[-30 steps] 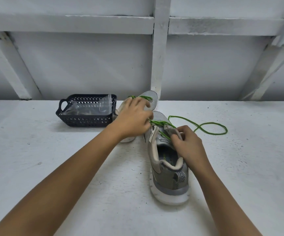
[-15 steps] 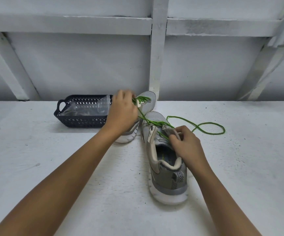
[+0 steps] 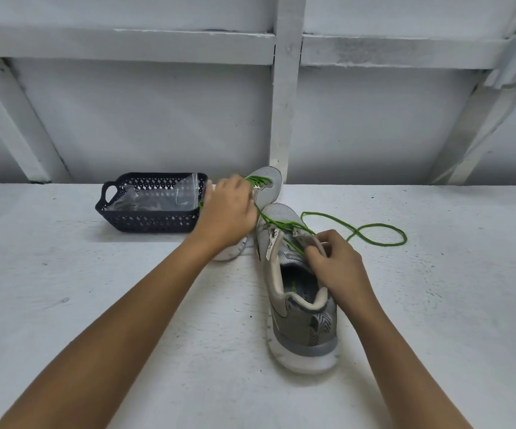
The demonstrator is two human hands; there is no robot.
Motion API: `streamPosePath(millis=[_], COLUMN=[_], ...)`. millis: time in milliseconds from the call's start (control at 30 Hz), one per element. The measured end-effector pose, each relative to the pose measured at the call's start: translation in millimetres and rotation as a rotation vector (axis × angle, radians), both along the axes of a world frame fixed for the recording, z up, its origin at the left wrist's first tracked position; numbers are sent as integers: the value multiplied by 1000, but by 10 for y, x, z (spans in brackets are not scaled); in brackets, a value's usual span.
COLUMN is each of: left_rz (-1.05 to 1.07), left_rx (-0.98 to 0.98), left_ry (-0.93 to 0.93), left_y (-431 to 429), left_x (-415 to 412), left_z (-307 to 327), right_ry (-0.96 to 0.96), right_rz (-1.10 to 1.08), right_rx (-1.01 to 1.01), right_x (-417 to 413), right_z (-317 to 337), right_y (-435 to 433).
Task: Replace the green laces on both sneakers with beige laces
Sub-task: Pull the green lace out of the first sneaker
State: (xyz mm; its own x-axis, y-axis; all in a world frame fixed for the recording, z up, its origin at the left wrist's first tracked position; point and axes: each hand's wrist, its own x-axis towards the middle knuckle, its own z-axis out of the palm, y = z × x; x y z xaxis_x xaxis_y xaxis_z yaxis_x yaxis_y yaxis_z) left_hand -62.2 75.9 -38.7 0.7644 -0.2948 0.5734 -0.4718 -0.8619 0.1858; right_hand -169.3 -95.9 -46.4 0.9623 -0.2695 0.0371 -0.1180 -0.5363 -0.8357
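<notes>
A grey sneaker (image 3: 300,317) lies heel toward me on the white table. Its green lace (image 3: 371,235) runs through the front eyelets and loops loose on the table to the right. My left hand (image 3: 227,212) grips one strand of that lace, pulled taut up and to the left. My right hand (image 3: 337,261) pinches the sneaker's tongue and right eyelet flap. A second grey sneaker (image 3: 266,184) with a green lace stands behind, partly hidden by my left hand.
A dark perforated basket (image 3: 145,221) holding a clear plastic bag (image 3: 164,198) sits at the back left, close to my left hand. A white framed wall (image 3: 281,103) closes the table's far edge.
My left hand has drawn the green strand up and leftward, away from the near sneaker toward the basket. My right hand stays on the tongue.
</notes>
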Motion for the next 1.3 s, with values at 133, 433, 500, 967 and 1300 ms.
streamPosePath(millis=[133, 433, 500, 967, 1300], left_rz=[170, -36, -39, 125, -35], left_rx=[-219, 477, 472, 161, 470], left_ry=[1, 86, 118, -17, 143], left_y=[97, -68, -70, 13, -133], left_x=[48, -120, -123, -58, -124], left_z=[164, -54, -86, 73, -32], right_ry=[3, 1, 2, -9, -11], right_rz=[3, 9, 10, 11, 4], right_rx=[4, 9, 3, 1, 5], right_x=[3, 15, 12, 12, 11], right_z=[-5, -11, -9, -24, -29], right_y=[-4, 1, -3, -1, -7])
